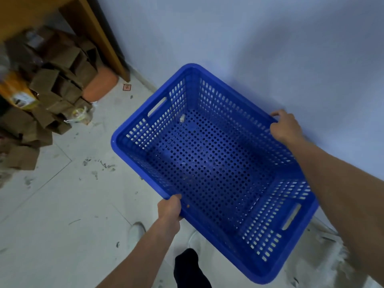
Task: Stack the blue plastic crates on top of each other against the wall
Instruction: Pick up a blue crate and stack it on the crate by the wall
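Blue crate [209, 169] is up in the air, close to the wall [249, 38], above the floor [62, 204]. Left hand [169, 208] holds the near long rim. Right hand [285, 126] holds the far long rim by the wall. No other crate shows here. To do this well, keep it level, line up the corners, and lower it slowly.

cardboard boxes [52, 88]: blurred | left fingers [180, 198]: mostly hidden under crate [207, 163] rim

A storeroom: piled cardboard boxes [52, 94] on a scuffed tile floor [62, 204].
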Motion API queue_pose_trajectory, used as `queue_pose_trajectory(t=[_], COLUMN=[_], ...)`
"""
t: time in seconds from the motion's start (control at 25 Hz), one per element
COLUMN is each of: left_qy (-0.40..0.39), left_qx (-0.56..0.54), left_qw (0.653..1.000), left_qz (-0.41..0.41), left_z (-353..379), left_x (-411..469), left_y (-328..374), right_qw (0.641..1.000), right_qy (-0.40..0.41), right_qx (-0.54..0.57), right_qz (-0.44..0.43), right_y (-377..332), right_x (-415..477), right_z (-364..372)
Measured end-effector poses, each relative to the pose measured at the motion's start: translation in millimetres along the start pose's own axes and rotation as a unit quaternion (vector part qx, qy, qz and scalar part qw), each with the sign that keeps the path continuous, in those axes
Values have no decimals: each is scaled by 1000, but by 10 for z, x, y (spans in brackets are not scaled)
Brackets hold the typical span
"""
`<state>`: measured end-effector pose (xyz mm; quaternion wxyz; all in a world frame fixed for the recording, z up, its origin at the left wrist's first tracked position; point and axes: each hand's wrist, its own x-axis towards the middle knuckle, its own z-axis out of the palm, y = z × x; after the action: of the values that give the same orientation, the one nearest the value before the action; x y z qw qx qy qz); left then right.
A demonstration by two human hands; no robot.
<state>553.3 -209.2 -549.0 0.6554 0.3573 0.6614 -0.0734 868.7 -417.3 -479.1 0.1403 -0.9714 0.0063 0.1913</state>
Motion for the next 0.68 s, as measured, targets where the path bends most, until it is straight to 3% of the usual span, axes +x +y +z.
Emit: queue_pose_trajectory(t=[0.12,0.28,0.4,0.52,0.68], left_qy=[1,-27,-49,-79,-127], left_qx=[18,51,212,397,614], left_qw=[1000,998,976,914,779], left_qz=[1,-7,4,-2,-9], left_z=[57,98,34,-122,-200], left_x=[52,-28,-180,-230,-280], left_y=[35,148,247,428,709], right_qw=[998,997,980,949,961], right_qy=[-45,-53,-144,-233,-223], right_qx=[41,-47,-74,-129,-80], right_qz=[22,-44,-114,-168,-144], right_y=[36,-15,-174,-335,-313], right_x=[58,-202,-752,-1240,-1727], right_z=[22,199,434,709,903])
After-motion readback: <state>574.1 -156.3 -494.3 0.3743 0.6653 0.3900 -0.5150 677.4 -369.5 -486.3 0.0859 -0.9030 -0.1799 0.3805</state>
